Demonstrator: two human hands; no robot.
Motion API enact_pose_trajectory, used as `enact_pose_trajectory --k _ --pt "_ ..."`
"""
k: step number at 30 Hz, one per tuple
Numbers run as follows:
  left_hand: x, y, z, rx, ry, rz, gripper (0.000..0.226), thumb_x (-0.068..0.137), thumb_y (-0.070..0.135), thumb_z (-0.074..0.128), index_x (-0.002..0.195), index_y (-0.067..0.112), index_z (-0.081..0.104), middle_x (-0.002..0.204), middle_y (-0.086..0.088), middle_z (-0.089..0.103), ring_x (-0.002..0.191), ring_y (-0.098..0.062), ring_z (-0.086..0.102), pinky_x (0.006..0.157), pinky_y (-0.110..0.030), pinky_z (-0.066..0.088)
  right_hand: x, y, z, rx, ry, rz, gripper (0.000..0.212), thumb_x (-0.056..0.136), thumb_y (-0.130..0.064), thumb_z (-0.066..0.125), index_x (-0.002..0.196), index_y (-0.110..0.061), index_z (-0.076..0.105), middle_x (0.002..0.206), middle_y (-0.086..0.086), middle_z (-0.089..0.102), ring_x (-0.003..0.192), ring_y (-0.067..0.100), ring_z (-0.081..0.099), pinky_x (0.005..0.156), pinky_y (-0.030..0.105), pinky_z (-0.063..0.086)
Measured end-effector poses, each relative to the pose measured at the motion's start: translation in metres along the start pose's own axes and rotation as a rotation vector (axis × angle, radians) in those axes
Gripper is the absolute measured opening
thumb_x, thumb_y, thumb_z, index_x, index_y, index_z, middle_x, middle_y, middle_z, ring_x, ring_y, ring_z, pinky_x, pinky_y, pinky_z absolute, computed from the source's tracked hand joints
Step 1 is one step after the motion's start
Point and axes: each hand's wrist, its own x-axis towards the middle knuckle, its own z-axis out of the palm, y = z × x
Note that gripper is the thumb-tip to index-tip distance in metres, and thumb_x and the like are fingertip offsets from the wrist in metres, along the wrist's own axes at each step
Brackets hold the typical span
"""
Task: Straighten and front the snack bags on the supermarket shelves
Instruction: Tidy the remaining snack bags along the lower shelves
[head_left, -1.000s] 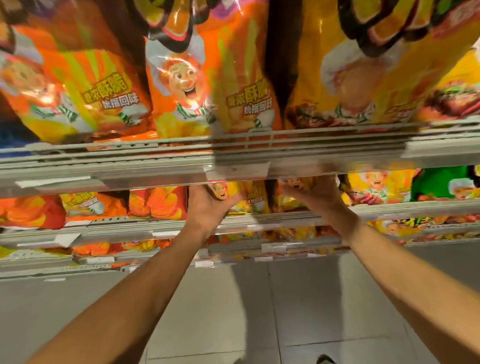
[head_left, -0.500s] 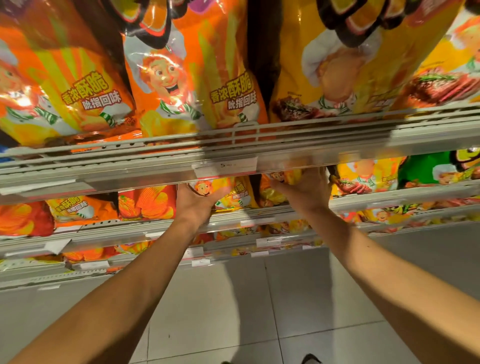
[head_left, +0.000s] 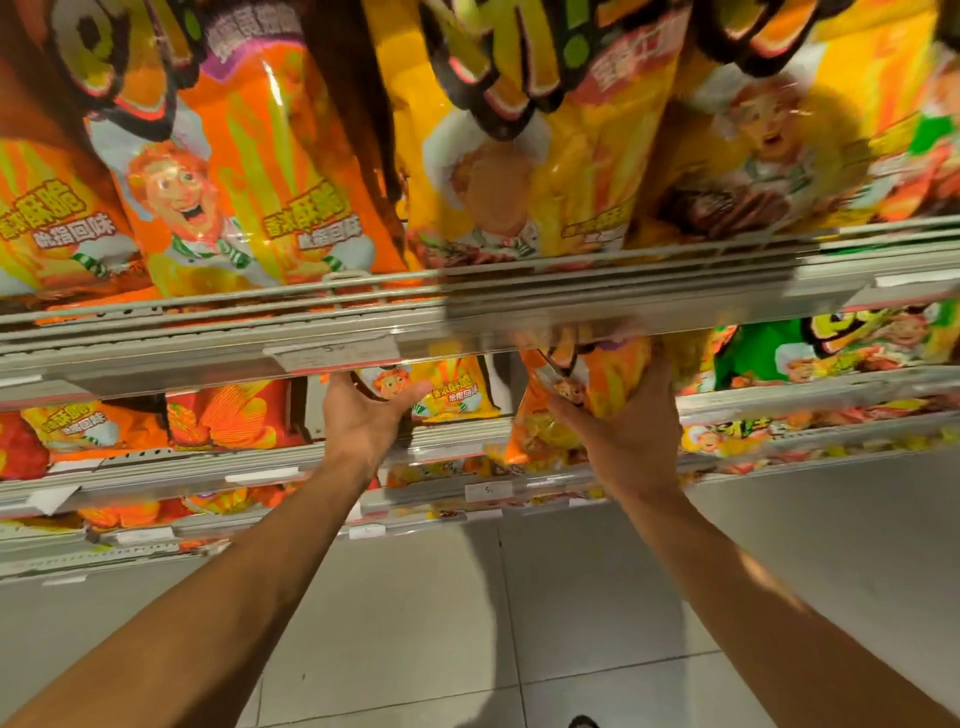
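The orange snack bag on the second shelf has come forward since a moment ago — then it sat back behind the shelf rail with only its top showing past the right hand, and now its lower half hangs out over the rail, tipped toward the aisle. My guess is that this bag is being pulled to the front edge, so this slot is mid-fix, not finished; the bag will need setting upright against the rail.

The right hand grips that bag from the side and below, palm turned in, fingers wrapped up along its right edge and the thumb across the crinkled front. The forearm reaches up steeply from the lower right.

The left hand has shifted little. It is raised with the palm up and fingers spread loosely, the thumb touching the lower edge of the neighbouring yellow-orange bag, which stands behind the rail. It holds nothing — more a steadying touch than a grasp.

Above, the big orange bags and yellow bags on the upper shelf stand in a close row, faces outward. A green bag sits further right on the second shelf.
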Motion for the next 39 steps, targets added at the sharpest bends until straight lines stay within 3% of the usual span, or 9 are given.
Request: enact_pose_trajectory --k 5,8,14,18,21,25,29,33,39 --pt "-0.011 0.018 0.053 -0.01 -0.122 -0.07 0.023 0.071 0.022 0.088 0.076 0.017 0.065 0.079 -0.01 0.074 0.061 -0.012 0.071 0.07 -0.044 0.062 -0.002 0.043 -0.043 0.069 0.004 0.091 0.093 0.061 -0.039 0.095 0.134 -0.023 0.04 0.124 0.0 0.061 0.111 0.026 0.063 0.095 0.053 0.055" --pt "-0.018 0.023 0.084 -0.001 -0.144 -0.045 0.025 0.072 0.022 0.087 0.076 0.024 0.062 0.077 0.002 0.071 0.066 -0.01 0.069 0.067 -0.031 0.059 -0.006 0.066 -0.061 0.061 0.018 0.116 0.09 0.06 -0.037 0.096 0.132 -0.027 0.042 0.117 -0.007 0.061 0.105 0.021 0.063 0.093 0.053 0.055" --pt "-0.028 0.024 0.119 0.046 -0.181 0.001 0.039 0.078 0.025 0.083 0.085 0.036 0.046 0.082 0.019 0.061 0.073 0.006 0.058 0.059 -0.007 0.042 -0.02 0.096 -0.074 0.205 0.032 0.117 0.086 0.064 -0.016 0.095 0.134 -0.019 0.045 0.103 -0.024 0.06 0.092 -0.023 0.058 0.067 -0.003 0.043" --pt "-0.024 0.023 0.12 0.082 -0.219 -0.014 0.035 0.081 0.031 0.08 0.083 0.033 0.045 0.082 0.011 0.063 0.076 -0.008 0.065 0.069 -0.027 0.053 -0.032 0.1 -0.071 0.239 -0.014 0.145 0.083 0.061 -0.018 0.096 0.127 -0.023 0.047 0.107 -0.017 0.064 0.096 -0.007 0.064 0.066 0.004 0.05" --pt "-0.018 0.026 0.116 0.097 -0.28 -0.024 0.024 0.08 0.032 0.081 0.078 0.027 0.058 0.07 0.012 0.067 0.065 -0.002 0.065 0.063 -0.026 0.052 -0.044 0.091 -0.064 0.257 -0.04 0.14 0.083 0.059 -0.021 0.097 0.126 -0.025 0.047 0.107 -0.015 0.066 0.094 -0.004 0.066 0.067 0.008 0.054" --pt "-0.009 0.026 0.101 0.098 -0.405 -0.047 0.038 0.078 0.026 0.083 0.106 0.007 0.066 0.099 -0.005 0.073 0.098 -0.023 0.068 0.09 -0.041 0.054 -0.063 0.069 -0.047 0.282 -0.071 0.134 0.084 0.056 -0.032 0.094 0.125 -0.03 0.047 0.106 -0.017 0.067 0.097 -0.005 0.065 0.068 0.012 0.056" --pt "-0.019 0.007 0.058 0.129 -0.381 0.106 0.037 0.085 0.016 0.075 0.116 0.018 0.055 0.101 -0.004 0.066 0.098 -0.031 0.063 0.085 -0.042 0.054 -0.083 0.047 -0.02 0.295 -0.12 0.139 0.082 0.061 -0.02 0.095 0.124 -0.036 0.046 0.104 -0.023 0.069 0.098 -0.001 0.067 0.071 0.016 0.057" --pt "-0.035 -0.031 -0.01 0.622 -0.258 0.547 0.042 0.09 0.012 0.063 0.131 0.01 0.053 0.126 -0.012 0.054 0.118 -0.03 0.05 0.104 -0.036 0.042 -0.099 0.013 0.016 0.239 -0.147 0.139 0.089 0.058 -0.032 0.097 0.128 -0.044 0.043 0.112 -0.022 0.068 0.106 0.006 0.066 0.088 0.037 0.056" --pt "-0.039 -0.074 -0.112 0.982 -0.098 0.576 0.058 0.08 0.022 0.072 0.133 0.006 0.054 0.131 -0.018 0.048 0.117 -0.035 0.047 0.098 -0.045 0.045 -0.104 -0.04 0.087 0.163 -0.134 0.097 0.081 0.053 -0.041 0.098 0.116 -0.033 0.048 0.109 -0.013 0.066 0.1 0.015 0.066 0.085 0.048 0.057"
